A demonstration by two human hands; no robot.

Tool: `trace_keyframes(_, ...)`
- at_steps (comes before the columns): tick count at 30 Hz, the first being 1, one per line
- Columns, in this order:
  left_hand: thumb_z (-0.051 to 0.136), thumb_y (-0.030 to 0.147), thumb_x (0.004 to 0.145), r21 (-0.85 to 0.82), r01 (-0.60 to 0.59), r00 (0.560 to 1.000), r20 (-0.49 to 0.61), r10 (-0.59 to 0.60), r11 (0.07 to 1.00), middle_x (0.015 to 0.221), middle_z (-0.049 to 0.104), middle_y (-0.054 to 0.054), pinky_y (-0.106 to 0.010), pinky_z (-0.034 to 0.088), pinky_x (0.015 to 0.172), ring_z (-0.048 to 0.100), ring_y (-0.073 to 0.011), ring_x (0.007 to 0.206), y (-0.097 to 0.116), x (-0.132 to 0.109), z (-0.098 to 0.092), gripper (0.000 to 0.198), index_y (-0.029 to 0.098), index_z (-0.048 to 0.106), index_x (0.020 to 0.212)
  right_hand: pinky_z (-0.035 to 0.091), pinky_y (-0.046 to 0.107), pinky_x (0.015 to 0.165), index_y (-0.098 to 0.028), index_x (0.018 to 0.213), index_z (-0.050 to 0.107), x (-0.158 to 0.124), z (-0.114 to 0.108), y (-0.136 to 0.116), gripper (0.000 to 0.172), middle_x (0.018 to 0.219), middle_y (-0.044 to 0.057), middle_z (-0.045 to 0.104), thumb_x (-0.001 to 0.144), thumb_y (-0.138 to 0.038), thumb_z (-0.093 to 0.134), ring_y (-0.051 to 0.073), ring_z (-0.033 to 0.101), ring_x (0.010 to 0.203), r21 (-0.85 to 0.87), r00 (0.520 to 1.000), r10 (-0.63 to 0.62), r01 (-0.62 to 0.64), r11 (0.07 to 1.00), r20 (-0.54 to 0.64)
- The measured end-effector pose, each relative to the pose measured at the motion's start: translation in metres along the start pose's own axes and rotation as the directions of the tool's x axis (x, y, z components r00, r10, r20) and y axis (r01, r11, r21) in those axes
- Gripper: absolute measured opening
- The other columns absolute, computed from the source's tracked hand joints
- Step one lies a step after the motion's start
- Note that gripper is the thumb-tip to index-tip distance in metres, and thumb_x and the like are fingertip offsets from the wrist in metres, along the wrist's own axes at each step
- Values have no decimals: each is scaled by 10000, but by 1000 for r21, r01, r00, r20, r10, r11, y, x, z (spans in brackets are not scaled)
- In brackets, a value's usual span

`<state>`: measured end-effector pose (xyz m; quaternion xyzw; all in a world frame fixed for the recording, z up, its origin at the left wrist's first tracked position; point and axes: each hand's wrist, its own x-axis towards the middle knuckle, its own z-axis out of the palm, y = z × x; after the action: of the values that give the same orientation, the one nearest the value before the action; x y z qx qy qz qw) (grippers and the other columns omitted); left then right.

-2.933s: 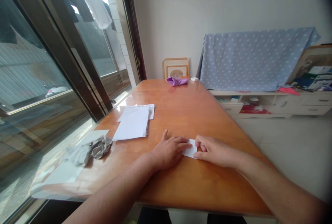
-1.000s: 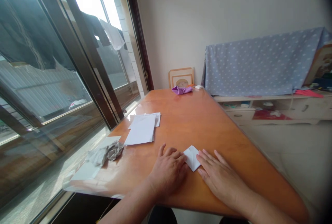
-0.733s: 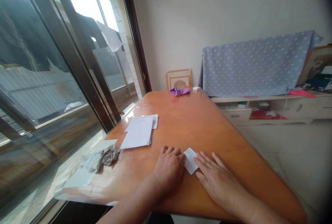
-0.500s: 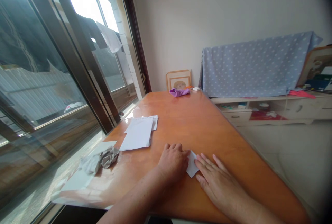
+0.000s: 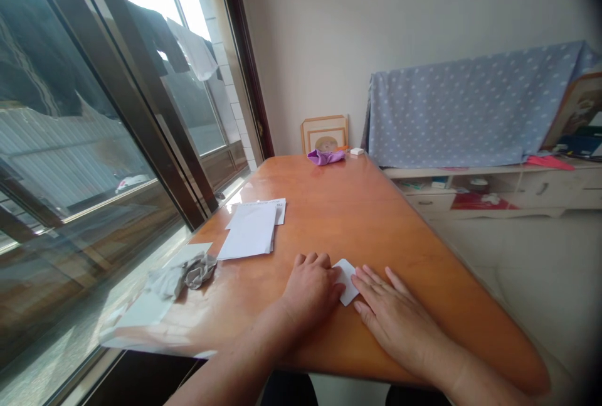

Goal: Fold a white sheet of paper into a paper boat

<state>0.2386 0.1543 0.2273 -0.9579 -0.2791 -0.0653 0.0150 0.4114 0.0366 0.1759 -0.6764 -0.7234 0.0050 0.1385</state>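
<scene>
A small folded piece of white paper [image 5: 348, 283] lies on the brown table between my two hands. My left hand [image 5: 311, 283] has its fingers curled in, with the thumb side against the paper's left edge. Part of the paper there is hidden by that hand. Fingers stretched out flat, my right hand [image 5: 392, 312] rests on the table, its fingertips touching the paper's right edge.
A stack of white paper sheets [image 5: 249, 230] lies to the left on the table [image 5: 329, 208]. Nearer the window is a crumpled grey cloth [image 5: 200, 270]. A purple cloth [image 5: 325, 157] and a small white box [image 5: 356, 151] sit at the far end.
The view has tilted down slightly, so everything sits a little higher and my knees show under the table edge. Both hands stay at the small paper in nearly the same pose.
</scene>
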Motion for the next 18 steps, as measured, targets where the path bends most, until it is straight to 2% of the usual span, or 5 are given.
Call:
trace_keyframes(5,591,494,895,-31,7,1000,-29,-8,999,1049,598,-60,-400,369,813,541,-261,951,-2,-8,-1,270,290,686,1044,223,576,1209,-175,1503,451,0,-4,-3,527,1544,109,445,1013,-345,356,268,366,1459,-9,999,10,-10,1000,34)
trace_keyframes(11,606,513,870,-67,4,1000,-13,-5,998,1054,592,-65,-400,373,847,546,-260,960,-3,-5,-1,301,299,698,1060,221,568,1212,-176,1505,447,-1,-5,-4,525,1544,111,447,1013,-334,353,260,355,1466,6,1000,8,-9,1000,24)
trace_keyframes(15,538,569,904,-68,54,998,-32,-56,996,1023,599,-74,-411,384,833,554,-266,944,1,-4,1,352,286,719,1008,230,567,1208,-166,1512,432,-3,-3,-1,526,1554,115,430,1014,-300,331,255,350,1468,-18,1000,-18,18,1000,23)
trace_keyframes(18,565,597,879,-63,88,996,-27,-90,994,1036,605,-79,-422,391,836,556,-280,968,5,-4,1,374,290,728,1017,208,580,1209,-157,1508,438,-4,-3,1,523,1545,125,443,1009,-257,320,262,348,1469,-43,998,-55,55,998,9)
